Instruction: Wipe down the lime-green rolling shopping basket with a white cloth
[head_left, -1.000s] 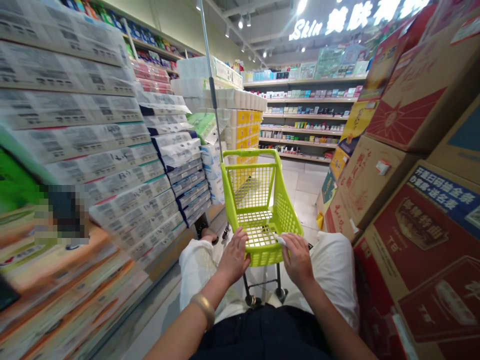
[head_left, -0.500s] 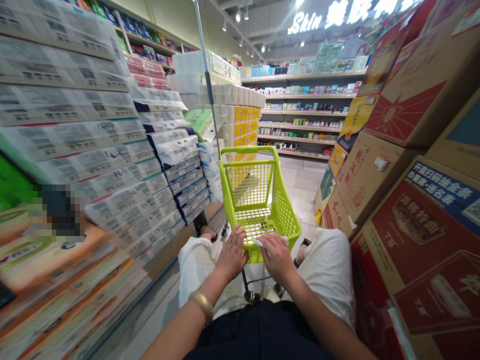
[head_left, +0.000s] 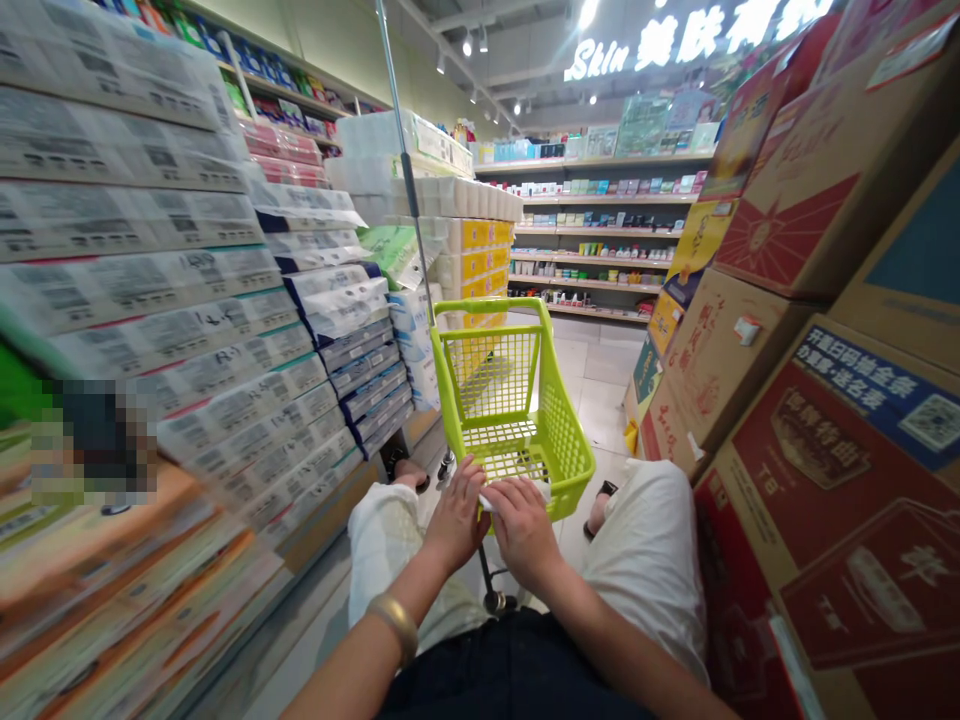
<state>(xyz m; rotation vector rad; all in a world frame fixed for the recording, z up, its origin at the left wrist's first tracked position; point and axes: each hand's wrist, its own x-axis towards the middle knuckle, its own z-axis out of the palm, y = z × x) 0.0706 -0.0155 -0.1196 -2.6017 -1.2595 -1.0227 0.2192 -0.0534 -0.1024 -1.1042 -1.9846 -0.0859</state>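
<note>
Against the frame a second ago, the stacked tissue packs (head_left: 187, 300) at nine o'clock and the cardboard boxes (head_left: 825, 300) at three o'clock stand as before, while the green cart (head_left: 510, 400) at twelve o'clock has drifted a little left; the right hand (head_left: 525, 530), then well apart from the left hand (head_left: 454, 520) on the near rim, has slid over until the two touch at six o'clock of the basket. Both forearms reach forward over the lap, wrists level, a bangle (head_left: 394, 625) on the left. The left grip curls closed on the cart's rim; the right grip is closed over a white cloth (head_left: 487, 503) pressed against that rim
</note>
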